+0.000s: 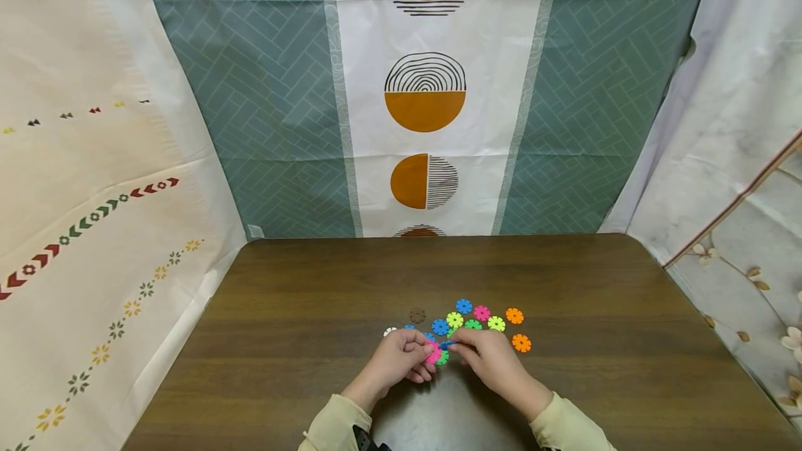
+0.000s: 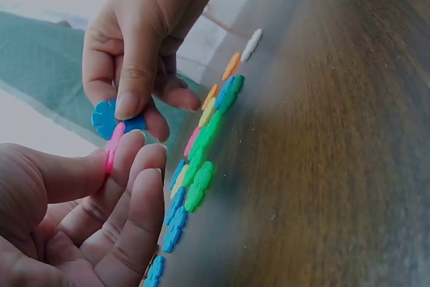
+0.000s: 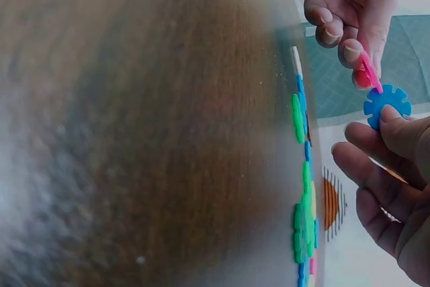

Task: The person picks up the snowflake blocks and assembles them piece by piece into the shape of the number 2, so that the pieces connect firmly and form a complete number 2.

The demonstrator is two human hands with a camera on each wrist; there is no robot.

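Two hands: left hand pinched the pink disc between thumb and forefinger; right hand pinched the blue disc likewise.
Pink disc: in left pinch, free edge toward the right fingertips.
Blue disc: in right pinch, just right of the pink one, rims meeting.
Disc planes: round, no long axis; faces stood crosswise. Whether notch sat in notch could not be told, fingers covering part of it.
Nearer hand: neither; both about equally close to the contact.
Green disc: on the table below the pinch.
Loose discs: flat beyond the grip; orange disc right of the right hand, white disc just beyond the left.
Tabletop: brown wood grain, under both hands.
Room: teal cloth hung beyond the table's far edge, pale patterned cloths either side.
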